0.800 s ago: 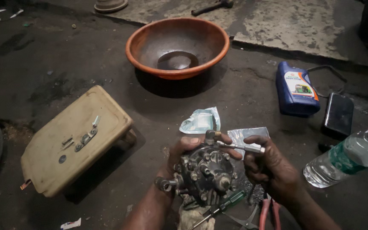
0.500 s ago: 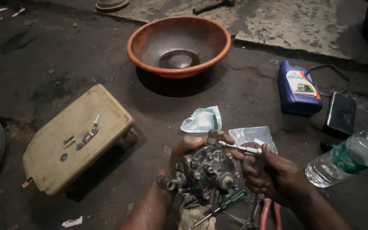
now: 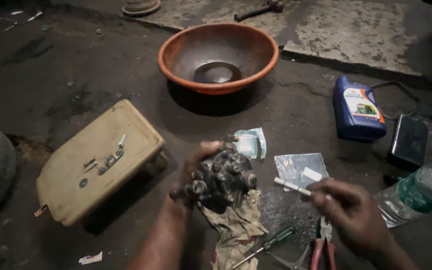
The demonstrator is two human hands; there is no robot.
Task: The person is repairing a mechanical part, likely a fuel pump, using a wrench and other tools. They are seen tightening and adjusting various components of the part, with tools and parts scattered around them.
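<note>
Head view, right hand pulled its small tool off left-held engine part.

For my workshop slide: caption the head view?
Left hand grips grimy metal engine part; right hand holds thin white rod.

You work in dim light here; most of the floor reads nearly black, and its near left corner sinks into shadow. The brightest patch is the pale concrete slab at the far right edge, so light seems to fall from that side. The orange basin casts a dark shadow toward you, and the cream stool throws one beneath its near edge. A soft glint sits on the plastic bottle. Your right hand is slightly smeared by motion; the dark engine part shows little detail.
</note>
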